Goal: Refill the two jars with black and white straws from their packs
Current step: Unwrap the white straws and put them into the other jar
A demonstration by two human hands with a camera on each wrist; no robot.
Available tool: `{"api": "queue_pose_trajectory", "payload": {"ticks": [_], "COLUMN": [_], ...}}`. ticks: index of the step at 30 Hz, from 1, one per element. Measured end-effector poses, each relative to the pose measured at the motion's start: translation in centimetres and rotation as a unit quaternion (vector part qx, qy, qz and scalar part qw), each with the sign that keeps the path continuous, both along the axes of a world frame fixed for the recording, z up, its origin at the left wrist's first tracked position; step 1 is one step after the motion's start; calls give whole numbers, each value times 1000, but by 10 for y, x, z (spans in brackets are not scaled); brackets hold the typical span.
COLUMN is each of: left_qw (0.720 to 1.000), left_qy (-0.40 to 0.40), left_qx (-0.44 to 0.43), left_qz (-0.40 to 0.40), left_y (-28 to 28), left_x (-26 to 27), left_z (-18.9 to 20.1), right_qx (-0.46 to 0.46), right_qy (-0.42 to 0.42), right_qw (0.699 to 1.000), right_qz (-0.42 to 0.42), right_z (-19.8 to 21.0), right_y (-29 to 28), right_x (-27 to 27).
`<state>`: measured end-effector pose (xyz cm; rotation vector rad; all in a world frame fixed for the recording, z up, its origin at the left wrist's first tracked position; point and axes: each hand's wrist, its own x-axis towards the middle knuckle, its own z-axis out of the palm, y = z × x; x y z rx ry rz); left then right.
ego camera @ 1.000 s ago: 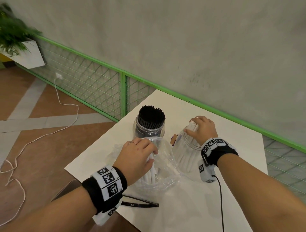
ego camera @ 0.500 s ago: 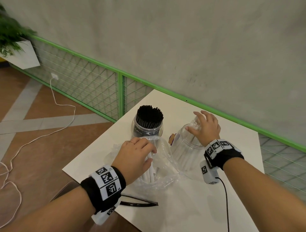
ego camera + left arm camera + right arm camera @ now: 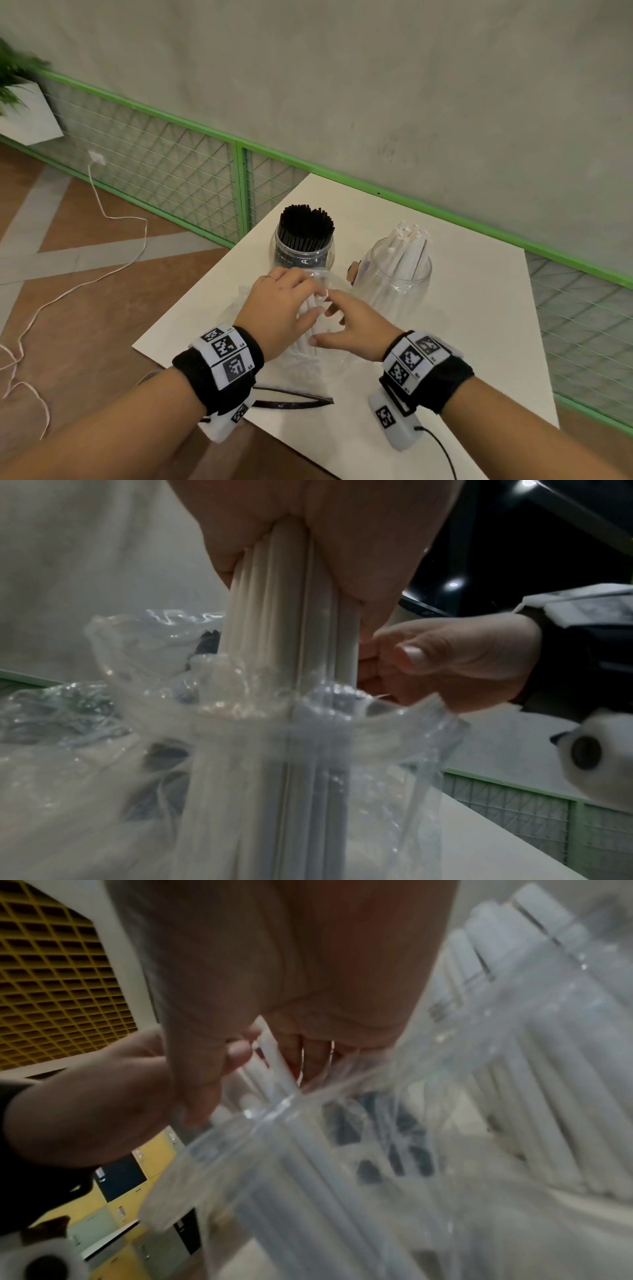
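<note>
Two clear jars stand upright toward 12 o'clock on the white desk [image 3: 479,308]: the black straw jar [image 3: 303,245] packed full, the white straw jar [image 3: 399,274] at its 3 o'clock with straws leaning loosely. Nearer, the left hand [image 3: 277,308] grips a white straw bundle [image 3: 291,615] rising from the crumpled clear pack [image 3: 240,750], while the right hand [image 3: 356,329] pinches the pack's rim. Bare desk lies at 3 o'clock; its near edge runs close behind both wrists.

A plain grey plaster wall [image 3: 376,85] rose behind a green-framed wire mesh fence [image 3: 171,161]; the brown tiled floor [image 3: 68,308] carried a loose white cable [image 3: 113,219].
</note>
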<state>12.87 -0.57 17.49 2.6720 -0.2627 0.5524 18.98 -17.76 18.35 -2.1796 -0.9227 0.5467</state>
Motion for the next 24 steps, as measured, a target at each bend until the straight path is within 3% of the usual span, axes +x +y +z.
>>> {"api": "queue_pose_trajectory", "payload": {"ticks": [5,9,14,21,24], "left_qw": [999,993,992,999,999], "left_qy": [26,95,100,44,38], "left_qx": [-45,-53,-14,7,11], "left_qz": [-7,-55,-73,-18,-16], "left_y": [-4,0,20,10,7], "left_x": [-5,-6,-7,-11,-11], "left_z": [6,13,9,6,6], "right_qx": [36,-27,117,246,221], "right_qy": [5,-98,62,72,92], "right_qw": [999,995,985,955,959], "right_qz": [-21,-22,-115,-152,-150], "right_z": [-20,-20,-22,-8,-22], "right_y": [18,22,3,-12,-14], "right_x": [-10,-8,-4,3,-3]}}
